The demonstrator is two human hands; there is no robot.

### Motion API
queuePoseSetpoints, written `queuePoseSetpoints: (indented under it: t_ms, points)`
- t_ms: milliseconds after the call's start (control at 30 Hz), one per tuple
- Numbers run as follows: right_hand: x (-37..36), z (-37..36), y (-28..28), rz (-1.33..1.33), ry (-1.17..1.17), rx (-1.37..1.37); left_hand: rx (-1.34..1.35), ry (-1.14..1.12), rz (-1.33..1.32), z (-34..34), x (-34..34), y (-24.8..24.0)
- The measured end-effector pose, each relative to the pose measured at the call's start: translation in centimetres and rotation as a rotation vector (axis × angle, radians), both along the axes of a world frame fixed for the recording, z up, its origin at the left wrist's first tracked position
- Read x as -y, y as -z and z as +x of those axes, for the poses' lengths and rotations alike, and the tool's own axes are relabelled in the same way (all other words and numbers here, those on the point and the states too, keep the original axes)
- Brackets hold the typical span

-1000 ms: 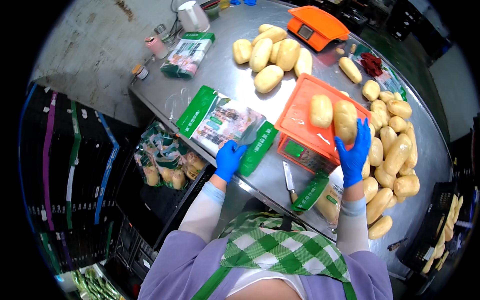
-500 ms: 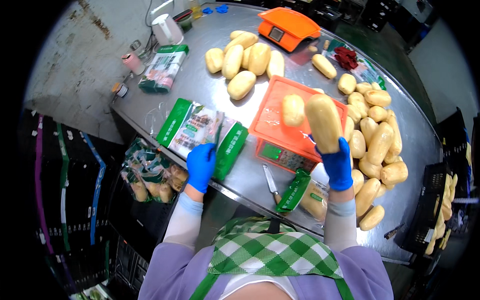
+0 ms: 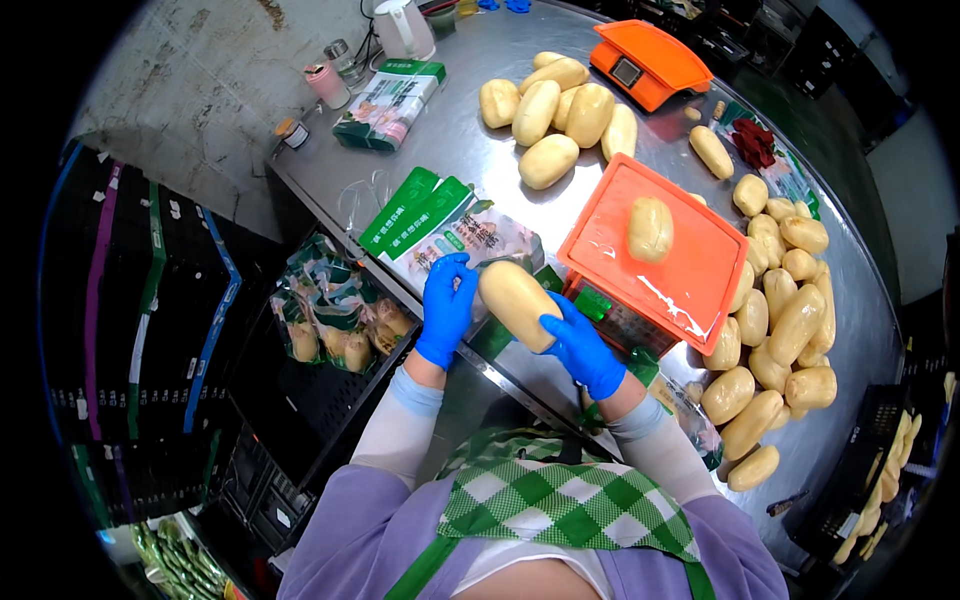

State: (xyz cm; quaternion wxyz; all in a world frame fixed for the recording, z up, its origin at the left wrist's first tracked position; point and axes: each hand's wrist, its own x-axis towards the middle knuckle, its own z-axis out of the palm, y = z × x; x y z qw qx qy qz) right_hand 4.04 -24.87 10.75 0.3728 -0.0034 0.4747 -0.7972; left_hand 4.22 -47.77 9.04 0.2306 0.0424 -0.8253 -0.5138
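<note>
A smooth, pale lotus root segment (image 3: 517,306) lies tilted in my right hand (image 3: 585,347), whose fingers wrap its lower right end. My left hand (image 3: 447,305) is beside its other end, fingers curled at the edge of a printed plastic bag (image 3: 500,236); the root and glove partly cover their contact. Green-topped flat bags (image 3: 405,208) lie stacked under and beyond it. To the right, one lotus root (image 3: 650,230) rests on the orange tray (image 3: 612,200) of a scale with a green-lit display (image 3: 593,303). A filled bag (image 3: 690,410) is partly behind my right forearm.
Loose lotus roots are heaped along the table's right (image 3: 790,310), with another group (image 3: 560,110) at the back. An orange scale (image 3: 650,65) stands at the far edge. Left of the table, a black crate (image 3: 290,390) holds filled bags. A bag pack (image 3: 390,105) lies near a kettle (image 3: 403,30).
My right hand has brought the lotus root from above the orange tray leftward and down, to beside my left hand. The view has shifted, and the knife seen before is hidden.
</note>
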Motion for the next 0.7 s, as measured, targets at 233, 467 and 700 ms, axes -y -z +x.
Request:
queuePoseSetpoints:
  t_ms: [233,467,700]
  points:
    - [1.8,-0.3,0.3,-0.020,0.166,0.018,-0.060,0.146,-0.265,0.8,-1.5,-3.6]
    - [2.6,0.7,-0.9,0.540,0.039,-1.086,-0.193,0.253,-0.373,0.9,-3.9,-7.4]
    - [3.2,0.2,-0.2,-0.502,0.244,0.192,-0.112,0.431,-0.211,3.5,-6.4,-7.3]
